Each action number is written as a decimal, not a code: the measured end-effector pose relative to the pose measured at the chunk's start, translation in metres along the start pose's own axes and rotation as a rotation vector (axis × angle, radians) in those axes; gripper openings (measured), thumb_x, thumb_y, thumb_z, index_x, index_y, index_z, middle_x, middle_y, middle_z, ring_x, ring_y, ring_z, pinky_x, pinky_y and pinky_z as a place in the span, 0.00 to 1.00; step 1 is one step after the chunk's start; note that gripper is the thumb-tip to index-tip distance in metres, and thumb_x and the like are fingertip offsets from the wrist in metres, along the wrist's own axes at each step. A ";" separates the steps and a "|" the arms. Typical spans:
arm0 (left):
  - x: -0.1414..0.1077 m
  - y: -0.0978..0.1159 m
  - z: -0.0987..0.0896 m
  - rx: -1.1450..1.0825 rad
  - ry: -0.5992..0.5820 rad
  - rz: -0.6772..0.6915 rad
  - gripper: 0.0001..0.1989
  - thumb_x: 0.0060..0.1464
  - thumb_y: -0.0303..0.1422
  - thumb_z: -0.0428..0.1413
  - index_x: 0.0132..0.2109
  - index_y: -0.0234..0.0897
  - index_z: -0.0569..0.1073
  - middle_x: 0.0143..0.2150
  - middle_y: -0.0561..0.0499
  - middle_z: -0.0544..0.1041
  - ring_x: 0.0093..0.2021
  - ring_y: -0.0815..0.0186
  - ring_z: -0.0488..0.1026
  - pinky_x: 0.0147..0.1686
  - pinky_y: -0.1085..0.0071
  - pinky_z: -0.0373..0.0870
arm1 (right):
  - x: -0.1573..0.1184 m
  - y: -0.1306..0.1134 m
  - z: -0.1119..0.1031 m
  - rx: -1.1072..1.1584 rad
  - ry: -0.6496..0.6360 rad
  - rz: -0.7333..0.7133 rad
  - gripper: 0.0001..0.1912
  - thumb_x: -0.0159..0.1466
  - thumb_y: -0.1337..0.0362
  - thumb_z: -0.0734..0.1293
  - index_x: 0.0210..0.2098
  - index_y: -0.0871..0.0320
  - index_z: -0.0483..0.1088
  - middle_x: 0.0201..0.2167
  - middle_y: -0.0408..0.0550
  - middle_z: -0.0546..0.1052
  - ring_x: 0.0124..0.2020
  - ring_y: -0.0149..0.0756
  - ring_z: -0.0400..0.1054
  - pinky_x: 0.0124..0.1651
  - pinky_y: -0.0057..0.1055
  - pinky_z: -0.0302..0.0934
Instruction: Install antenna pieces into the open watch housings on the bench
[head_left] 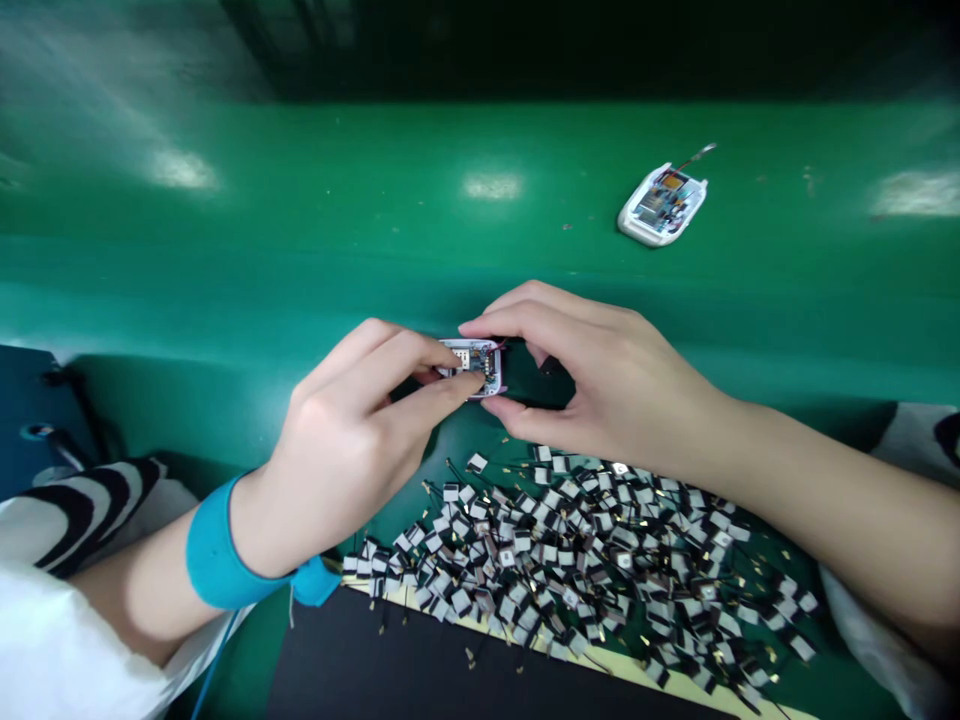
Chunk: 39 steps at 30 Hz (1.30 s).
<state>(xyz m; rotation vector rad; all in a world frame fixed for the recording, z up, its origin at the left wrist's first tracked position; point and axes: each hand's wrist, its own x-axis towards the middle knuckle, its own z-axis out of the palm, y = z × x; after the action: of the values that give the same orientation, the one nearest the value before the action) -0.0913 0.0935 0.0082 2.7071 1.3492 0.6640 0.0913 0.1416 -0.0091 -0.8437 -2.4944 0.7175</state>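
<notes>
Two hands at one case (490, 361), centre of the green bench (360, 250), just beyond a pile of parts (525, 570).

Case: small, pale, faintly lilac at the rim; corners rounded. Face open, circuit board exposed: bluish-green, with a light metal piece near the left end and small dark components toward the right. Dark reddish wire at the upper right corner. Left end partly hidden by fingers.

Left hand (349, 435): index and thumb tips rest on the open face, slightly apart; cannot tell whether the remaining fingers grip below. Teal band at wrist (214, 545).

Right hand (607, 370): thumb and index closed on opposite long edges of the case, palm clear of it.

Second case (663, 207): far right, well apart; white, open, tilted in plan, wire protruding from upper end.
</notes>
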 end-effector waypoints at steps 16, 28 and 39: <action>0.000 -0.002 0.001 -0.051 -0.029 -0.026 0.10 0.52 0.26 0.50 0.38 0.45 0.71 0.36 0.51 0.72 0.35 0.64 0.68 0.31 0.66 0.67 | 0.001 -0.001 0.000 -0.010 0.004 -0.009 0.14 0.56 0.64 0.61 0.42 0.56 0.62 0.40 0.44 0.68 0.37 0.33 0.65 0.35 0.27 0.61; 0.000 0.000 -0.001 -0.055 -0.043 -0.073 0.10 0.52 0.25 0.50 0.38 0.44 0.71 0.36 0.52 0.72 0.37 0.65 0.69 0.33 0.67 0.68 | 0.000 0.001 0.001 -0.007 0.028 -0.049 0.14 0.56 0.64 0.61 0.42 0.58 0.62 0.40 0.45 0.68 0.36 0.31 0.65 0.33 0.26 0.59; -0.001 0.000 0.000 -0.030 -0.012 -0.039 0.09 0.51 0.25 0.52 0.39 0.40 0.72 0.35 0.51 0.73 0.35 0.67 0.68 0.32 0.68 0.67 | 0.000 0.001 0.001 -0.024 0.044 -0.056 0.12 0.57 0.63 0.61 0.41 0.57 0.62 0.38 0.44 0.69 0.35 0.31 0.65 0.32 0.26 0.60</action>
<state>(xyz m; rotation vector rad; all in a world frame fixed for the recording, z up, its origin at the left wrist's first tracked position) -0.0914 0.0926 0.0080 2.6494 1.3743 0.6580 0.0913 0.1420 -0.0100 -0.7861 -2.4819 0.6452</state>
